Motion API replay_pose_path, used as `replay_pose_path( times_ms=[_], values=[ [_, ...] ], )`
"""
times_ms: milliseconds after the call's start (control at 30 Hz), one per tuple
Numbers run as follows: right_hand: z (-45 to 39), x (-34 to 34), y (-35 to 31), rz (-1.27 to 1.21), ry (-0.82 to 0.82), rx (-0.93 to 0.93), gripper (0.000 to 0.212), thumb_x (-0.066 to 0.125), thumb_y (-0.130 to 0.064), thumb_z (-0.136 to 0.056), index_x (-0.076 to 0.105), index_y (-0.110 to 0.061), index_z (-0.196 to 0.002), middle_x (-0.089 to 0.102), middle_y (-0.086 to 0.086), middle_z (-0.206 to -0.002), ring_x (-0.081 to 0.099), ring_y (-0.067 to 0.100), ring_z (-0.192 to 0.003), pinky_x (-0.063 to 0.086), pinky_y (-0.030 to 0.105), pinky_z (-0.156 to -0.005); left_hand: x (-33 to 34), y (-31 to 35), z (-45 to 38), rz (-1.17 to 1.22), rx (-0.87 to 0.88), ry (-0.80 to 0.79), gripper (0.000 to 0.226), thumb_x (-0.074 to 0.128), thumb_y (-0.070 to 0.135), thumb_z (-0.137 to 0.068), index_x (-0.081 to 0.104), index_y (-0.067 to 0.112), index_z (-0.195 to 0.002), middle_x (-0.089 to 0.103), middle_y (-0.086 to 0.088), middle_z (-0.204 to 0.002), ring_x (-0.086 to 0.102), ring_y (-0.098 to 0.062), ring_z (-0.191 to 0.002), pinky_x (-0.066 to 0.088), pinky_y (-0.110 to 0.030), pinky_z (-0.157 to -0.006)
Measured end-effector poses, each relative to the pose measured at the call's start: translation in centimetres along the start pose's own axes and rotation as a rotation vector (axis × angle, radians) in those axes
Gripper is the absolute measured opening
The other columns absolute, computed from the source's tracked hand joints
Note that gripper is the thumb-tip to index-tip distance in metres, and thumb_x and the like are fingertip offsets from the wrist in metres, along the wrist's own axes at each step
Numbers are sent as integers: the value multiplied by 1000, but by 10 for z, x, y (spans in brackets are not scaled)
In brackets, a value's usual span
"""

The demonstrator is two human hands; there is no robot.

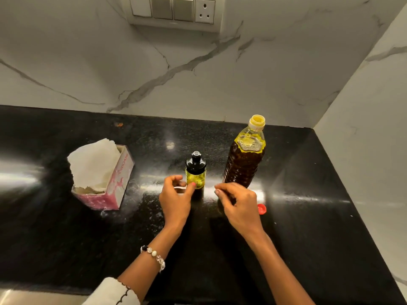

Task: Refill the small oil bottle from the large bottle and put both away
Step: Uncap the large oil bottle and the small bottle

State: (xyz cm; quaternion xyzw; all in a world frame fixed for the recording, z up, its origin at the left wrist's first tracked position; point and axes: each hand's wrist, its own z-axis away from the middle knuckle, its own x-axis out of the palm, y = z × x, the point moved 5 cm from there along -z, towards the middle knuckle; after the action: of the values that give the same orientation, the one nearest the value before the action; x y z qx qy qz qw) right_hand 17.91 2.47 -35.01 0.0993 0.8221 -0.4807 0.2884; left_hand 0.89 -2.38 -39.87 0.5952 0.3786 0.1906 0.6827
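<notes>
The left hand (176, 198) curls loosely at the base of the small oil bottle (195, 172), thumb tip touching its glass. The right hand (239, 204) hovers half-curled just beside it, holding nothing I can make out. The small bottle's black cap is on, while beyond the right hand the large bottle (245, 157) stands uncapped, its red cap (262, 209) lying by the right wrist. Whether pouring has happened I cannot tell; capping the large bottle and putting both away clearly remain.

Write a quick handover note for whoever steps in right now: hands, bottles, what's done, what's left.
Left hand: thumb touching the small bottle, grip unclear. Right hand: loosely curled, holding nothing visible.
Small bottle: upright on the counter, black cap on.
Large bottle: upright beside it, uncapped; its red cap lies by the right hand.
Left: whether refilled is unclear; recap the large bottle, put both away.
</notes>
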Motion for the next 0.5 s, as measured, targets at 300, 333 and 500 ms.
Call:
replay_pose_path(
  times_ms=[300, 333, 500],
  values=[
    [-69, 56, -19, 124, -16, 127, 56, 70, -29, -85, 52, -6, -132, 58, 10, -122, 56, 23, -109, 48, 32, -91, 22, 10, -50, -162, 161, -326, 74, 80, 14, -71, 47, 17, -138, 52, 2, -134, 50, -13, -121, 45, -32, -101],
    [-73, 61, -15, 165, -40, 152, 60, 71, -34, -84, 51, -7, -134, 57, 9, -124, 52, 24, -114, 43, 30, -92, 25, 10, -51, -157, 156, -347, 74, 79, 10, -70, 48, 17, -137, 54, -1, -134, 52, -16, -120, 47, -36, -100],
    [-82, 73, -6, 259, -84, 202, 54, 77, -42, -74, 61, -13, -116, 61, 5, -112, 49, 24, -107, 33, 25, -84, 26, 4, -58, -111, 137, -335, 64, 79, 13, -66, 56, 24, -125, 65, 4, -116, 61, -15, -105, 55, -42, -86]
  ],
)
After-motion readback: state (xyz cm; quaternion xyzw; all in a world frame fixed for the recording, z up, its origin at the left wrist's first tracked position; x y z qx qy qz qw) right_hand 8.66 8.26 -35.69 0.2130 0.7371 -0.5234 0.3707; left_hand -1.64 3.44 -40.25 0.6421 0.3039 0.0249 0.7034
